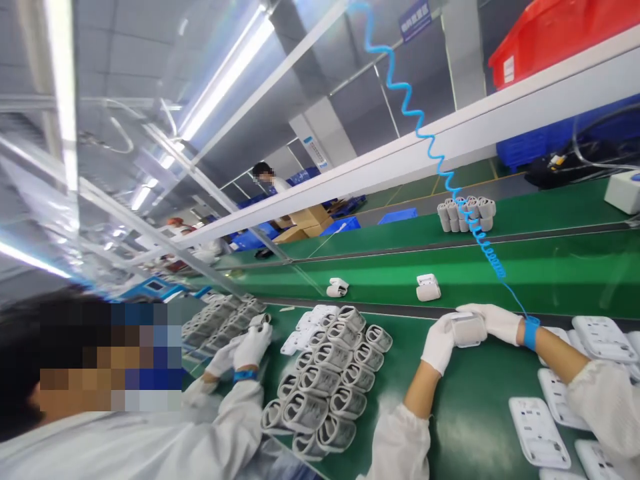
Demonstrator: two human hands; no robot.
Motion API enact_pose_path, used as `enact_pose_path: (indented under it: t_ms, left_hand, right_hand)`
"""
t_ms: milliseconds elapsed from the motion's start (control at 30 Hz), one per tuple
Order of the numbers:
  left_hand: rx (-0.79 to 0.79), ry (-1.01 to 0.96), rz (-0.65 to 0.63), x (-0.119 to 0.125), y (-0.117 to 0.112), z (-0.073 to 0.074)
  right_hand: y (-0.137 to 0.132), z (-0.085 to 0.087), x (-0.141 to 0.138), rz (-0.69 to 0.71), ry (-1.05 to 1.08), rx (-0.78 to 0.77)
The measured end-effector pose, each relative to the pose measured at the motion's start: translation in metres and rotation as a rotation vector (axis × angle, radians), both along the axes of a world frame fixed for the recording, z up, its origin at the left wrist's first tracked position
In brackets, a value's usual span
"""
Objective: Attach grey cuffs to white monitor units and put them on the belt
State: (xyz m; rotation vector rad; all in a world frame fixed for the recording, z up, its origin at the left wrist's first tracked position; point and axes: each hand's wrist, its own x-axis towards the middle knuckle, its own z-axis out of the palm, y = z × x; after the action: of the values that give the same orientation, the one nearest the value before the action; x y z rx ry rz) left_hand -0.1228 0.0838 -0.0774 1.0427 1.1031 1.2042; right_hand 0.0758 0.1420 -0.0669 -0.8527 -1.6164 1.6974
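Both my hands are in white gloves and meet over the green bench, closed on a wrist blood pressure monitor (470,329) with a pale grey cuff. My left hand (439,345) grips its left side. My right hand (500,323) wraps its top and right side; some fingertips are hidden. A blue wrist strap (532,332) is on my right wrist, tied to a coiled blue cord (434,150). To the left stand rows of rolled grey cuffs (327,357). White flat device housings (539,432) lie to the right, partly under my right forearm.
A co-worker's gloved hands (253,343) handle a cuff at the left, near more cuffs (225,320). Single monitors (429,288) rest on the green conveyor belt (380,283). Beyond it is a cuff stack (466,215). A red bin (565,40) sits on the overhead shelf.
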Motion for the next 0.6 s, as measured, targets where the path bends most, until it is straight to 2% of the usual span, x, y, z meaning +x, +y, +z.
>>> enact_pose_path:
  t_ms: [133, 267, 467, 600]
  left_hand:
    - [-0.011, 0.078, 0.020, -0.005, 0.003, -0.001]
    - [-0.042, 0.101, 0.049, -0.006, 0.009, -0.008]
    - [-0.039, 0.122, 0.014, -0.008, 0.009, -0.013]
    - [-0.024, 0.145, -0.003, -0.013, 0.005, -0.011]
  right_hand:
    - [0.000, -0.002, 0.001, 0.034, 0.018, 0.074]
    - [0.002, -0.006, -0.002, 0.047, -0.011, 0.158]
    - [0.010, -0.007, -0.004, 0.146, -0.075, 0.290]
    - [0.011, -0.008, -0.006, 0.102, -0.080, 0.328]
